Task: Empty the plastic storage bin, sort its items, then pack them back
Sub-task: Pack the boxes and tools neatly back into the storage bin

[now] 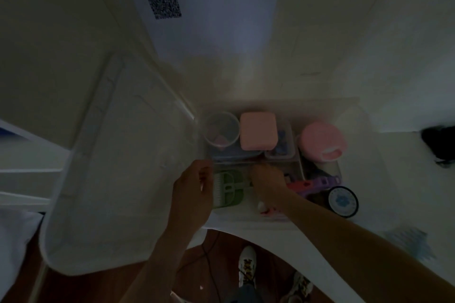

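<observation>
A: Which step was it?

B: Emptying, I'd judge. The clear plastic storage bin [317, 225] sat full on the white table [394, 81]. The right hand [267, 177] reached inside; its grip couldn't be made out.

A: And the left hand [190, 194]?

B: Curled at the bin's edge by the green plastic brush [227, 188]. Next: lift 1 item clear.

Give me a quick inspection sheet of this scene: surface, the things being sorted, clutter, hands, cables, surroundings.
Surface: white table, dimly lit.
Job's things: clear storage bin holding a peach box, clear cup, pink round case, green brush; bin lid lifted at left.
Clutter: dark object at right edge, too blurred to name.
Hands: left hand grips the lid's edge; right hand reaches into the bin, grasp unclear.
Cables: dark cable on the floor.
Surroundings: paper with square code; wooden floor, shoes.
</observation>
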A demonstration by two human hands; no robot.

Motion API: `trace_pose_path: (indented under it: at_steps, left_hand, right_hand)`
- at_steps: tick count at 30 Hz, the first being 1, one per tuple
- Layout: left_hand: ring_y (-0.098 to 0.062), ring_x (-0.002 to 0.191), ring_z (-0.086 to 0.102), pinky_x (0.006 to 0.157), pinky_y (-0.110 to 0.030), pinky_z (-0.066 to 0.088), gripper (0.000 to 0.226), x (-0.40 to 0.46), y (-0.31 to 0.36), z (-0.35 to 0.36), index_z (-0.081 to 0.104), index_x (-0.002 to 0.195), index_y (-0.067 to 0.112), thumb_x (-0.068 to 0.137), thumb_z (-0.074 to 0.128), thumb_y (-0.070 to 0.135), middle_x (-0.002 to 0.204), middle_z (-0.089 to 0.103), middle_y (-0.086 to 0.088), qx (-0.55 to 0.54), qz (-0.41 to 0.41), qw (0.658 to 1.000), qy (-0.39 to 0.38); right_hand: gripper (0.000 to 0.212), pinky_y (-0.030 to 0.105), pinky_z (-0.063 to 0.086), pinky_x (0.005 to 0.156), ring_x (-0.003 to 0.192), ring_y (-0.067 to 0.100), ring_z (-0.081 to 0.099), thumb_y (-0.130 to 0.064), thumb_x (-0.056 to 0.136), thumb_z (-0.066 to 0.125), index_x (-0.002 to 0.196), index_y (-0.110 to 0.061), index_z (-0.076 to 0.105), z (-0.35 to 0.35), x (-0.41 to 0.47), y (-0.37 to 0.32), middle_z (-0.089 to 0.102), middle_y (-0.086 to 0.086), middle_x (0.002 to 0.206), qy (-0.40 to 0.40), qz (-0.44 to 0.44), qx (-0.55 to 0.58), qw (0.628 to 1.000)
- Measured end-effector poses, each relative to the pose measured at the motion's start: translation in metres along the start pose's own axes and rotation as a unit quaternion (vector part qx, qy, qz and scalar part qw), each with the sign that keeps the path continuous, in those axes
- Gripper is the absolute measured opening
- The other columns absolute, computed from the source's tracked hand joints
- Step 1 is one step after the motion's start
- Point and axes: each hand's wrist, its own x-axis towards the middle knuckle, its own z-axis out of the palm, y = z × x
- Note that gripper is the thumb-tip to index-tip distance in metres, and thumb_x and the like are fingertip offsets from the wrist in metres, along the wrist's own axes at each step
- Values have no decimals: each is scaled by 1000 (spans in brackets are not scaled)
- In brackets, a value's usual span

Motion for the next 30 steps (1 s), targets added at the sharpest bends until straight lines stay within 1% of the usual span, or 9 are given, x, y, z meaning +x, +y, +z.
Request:
trace_pose_path:
  at_steps: [4,8,12,15,17,21,25,28,30]
  left_hand:
    - [-10,86,64,80,-34,55,18,-3,-5,7,62,110,18,96,55,10,96,68,4,49,34,998,-4]
    - [-18,92,64,83,-38,54,25,-9,-10,17,63,114,16,95,48,13,104,68,-3,77,21,993,-92]
    - [-28,100,63,88,-43,51,36,-9,-7,25,62,120,9,90,42,14,112,65,-12,136,13,975,-175]
    - [-26,112,57,96,-35,44,37,-3,-5,31,55,130,9,93,47,6,125,59,-12,201,-4,949,-242]
    - [-25,114,55,93,-29,42,39,1,-4,34,52,133,11,94,49,9,127,57,-10,225,-5,935,-273]
    - [-24,110,58,83,-23,41,34,9,-3,39,54,129,10,96,51,15,124,61,-10,224,-9,927,-300]
    - [-27,116,56,91,-29,44,37,13,1,39,54,132,12,96,52,21,129,59,-12,246,-9,925,-289]
    - [-27,109,59,76,-25,42,30,16,10,45,62,120,12,93,56,23,119,63,-9,244,9,924,-295]
    - [-30,104,61,73,-29,43,26,18,22,56,64,112,13,93,55,28,110,66,-10,237,39,929,-280]
  right_hand:
    - [26,39,49,91,116,32,60,-11,95,47,116,-6,62,2,0,1,63,13,124,10,-9,-9,1000]
    - [29,38,48,92,118,30,59,-15,97,46,122,-9,59,9,1,5,62,10,126,-2,-18,-29,999]
    - [27,40,50,87,113,29,62,-12,97,44,117,-10,63,15,5,4,64,9,121,0,-28,-59,998]
    - [30,39,49,88,116,28,59,-12,97,44,122,-11,60,19,7,7,61,9,125,-20,-37,-62,997]
    - [29,39,50,89,116,29,59,-12,96,46,120,-11,62,19,8,10,62,10,123,-25,-45,-62,997]
    - [26,38,52,88,112,30,62,-13,92,53,115,-10,64,17,6,22,65,11,118,-31,-60,-30,997]
    - [25,35,56,78,99,29,68,-30,84,63,104,-19,73,3,-12,53,73,8,105,58,-63,93,992]
    - [27,28,52,72,95,24,69,-33,78,73,105,-28,74,-14,-46,85,74,0,100,126,-35,164,978]
    - [29,24,45,69,91,25,69,-23,76,77,104,-27,74,-22,-72,109,74,2,99,169,-8,188,967]
